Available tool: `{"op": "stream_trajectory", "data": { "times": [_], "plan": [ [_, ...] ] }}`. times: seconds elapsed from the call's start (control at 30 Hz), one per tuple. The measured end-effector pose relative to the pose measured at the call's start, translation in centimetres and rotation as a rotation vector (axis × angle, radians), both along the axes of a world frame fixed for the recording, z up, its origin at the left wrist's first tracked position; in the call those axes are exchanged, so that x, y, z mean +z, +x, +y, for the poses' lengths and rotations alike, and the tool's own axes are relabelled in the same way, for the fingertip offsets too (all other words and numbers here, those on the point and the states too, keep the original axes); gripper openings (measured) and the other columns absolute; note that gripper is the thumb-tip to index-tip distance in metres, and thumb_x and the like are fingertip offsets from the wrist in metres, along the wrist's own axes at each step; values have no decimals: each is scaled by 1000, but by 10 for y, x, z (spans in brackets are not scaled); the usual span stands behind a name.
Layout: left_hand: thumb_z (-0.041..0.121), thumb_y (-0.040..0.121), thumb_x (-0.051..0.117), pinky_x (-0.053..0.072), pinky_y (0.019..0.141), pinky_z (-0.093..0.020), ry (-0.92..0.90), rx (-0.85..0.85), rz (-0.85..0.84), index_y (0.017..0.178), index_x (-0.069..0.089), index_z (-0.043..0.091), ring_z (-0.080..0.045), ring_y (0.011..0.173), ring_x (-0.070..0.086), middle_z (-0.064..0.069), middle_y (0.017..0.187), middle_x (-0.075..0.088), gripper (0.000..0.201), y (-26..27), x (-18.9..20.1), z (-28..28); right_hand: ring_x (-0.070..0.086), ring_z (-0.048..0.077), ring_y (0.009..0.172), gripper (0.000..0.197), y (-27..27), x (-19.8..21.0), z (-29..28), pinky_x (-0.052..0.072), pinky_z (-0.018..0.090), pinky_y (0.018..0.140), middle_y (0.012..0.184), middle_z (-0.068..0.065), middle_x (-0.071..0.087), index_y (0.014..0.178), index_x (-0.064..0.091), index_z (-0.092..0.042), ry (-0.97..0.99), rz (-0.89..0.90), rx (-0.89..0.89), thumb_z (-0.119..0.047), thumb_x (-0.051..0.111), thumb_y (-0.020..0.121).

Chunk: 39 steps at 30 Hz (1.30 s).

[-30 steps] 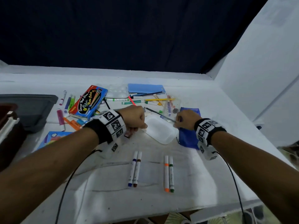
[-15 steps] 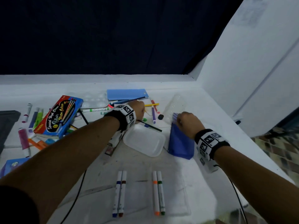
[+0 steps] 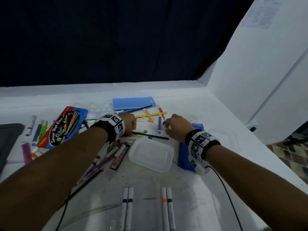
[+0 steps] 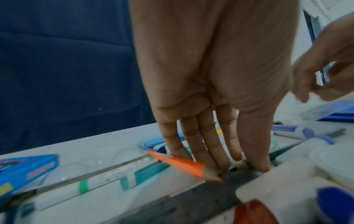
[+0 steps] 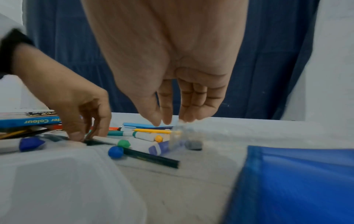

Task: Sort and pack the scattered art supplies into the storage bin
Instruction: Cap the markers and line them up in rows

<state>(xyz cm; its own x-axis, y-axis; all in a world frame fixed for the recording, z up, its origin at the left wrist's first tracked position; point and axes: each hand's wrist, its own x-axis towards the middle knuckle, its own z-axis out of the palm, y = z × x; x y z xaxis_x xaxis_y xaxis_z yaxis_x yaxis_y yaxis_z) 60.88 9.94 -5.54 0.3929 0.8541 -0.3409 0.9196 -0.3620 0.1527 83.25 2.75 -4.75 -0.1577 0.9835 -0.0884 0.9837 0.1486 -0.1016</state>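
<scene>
My left hand (image 3: 133,132) reaches down beside the white plastic lid (image 3: 151,155) and pinches the near end of a dark green pencil (image 3: 153,136) that lies flat on the table. In the left wrist view the left hand's fingertips (image 4: 224,165) meet the thumb at that pencil's tip, with an orange pencil (image 4: 182,163) just beside them. My right hand (image 3: 166,128) hovers with relaxed fingers over a purple marker (image 3: 159,126), holding nothing. A blue pouch (image 3: 185,159) lies under my right wrist. The dark storage bin (image 3: 9,130) is at the far left.
A watercolour box (image 3: 65,127), a light blue folder (image 3: 133,103), a yellow pencil (image 3: 150,115) and several loose markers crowd the back of the table. Two pairs of markers (image 3: 127,207) (image 3: 167,207) lie near the front edge. A white wall (image 3: 250,80) rises on the right.
My right hand has let go of the blue pouch and moved forward and left over the markers. My left hand has dropped onto the dark green pencil. The head view has tilted down.
</scene>
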Motion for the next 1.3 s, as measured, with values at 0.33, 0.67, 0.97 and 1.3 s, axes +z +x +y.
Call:
{"op": "stream_trajectory", "data": {
  "times": [0.33, 0.67, 0.97, 1.3],
  "plan": [
    [20, 85, 70, 46, 85, -27, 197, 83, -125, 98, 75, 20, -20, 103, 61, 1, 112, 66, 14, -78, -1, -44, 57, 30, 99, 5, -75, 6, 74, 42, 36, 94, 96, 13, 54, 92, 55, -9, -126, -59, 52, -13, 53, 93],
    [31, 82, 66, 46, 92, -48, 302, 253, 64, 103, 70, 26, -31, 113, 48, -6, 110, 59, 22, -161, -2, -85, 60, 26, 102, 24, -144, -3, 42, 45, 28, 79, 111, 9, 64, 109, 67, -8, -111, 98, 406, -21, 65, 89],
    [22, 84, 71, 51, 91, -39, 168, 398, 18, 118, 64, 22, -24, 108, 57, -4, 120, 63, 35, -207, 3, -118, 55, 15, 86, 28, -207, -2, 0, 41, 25, 73, 105, 3, 64, 118, 68, -14, -202, 86, 730, -17, 65, 90],
    [18, 88, 65, 52, 86, -35, 172, 549, -4, 126, 58, 25, -28, 111, 59, -8, 128, 59, 39, -243, -1, -140, 64, 20, 85, 15, -232, -14, 8, 52, 32, 76, 100, 3, 68, 102, 72, -13, -207, 18, 830, -20, 64, 92]
  ]
}}
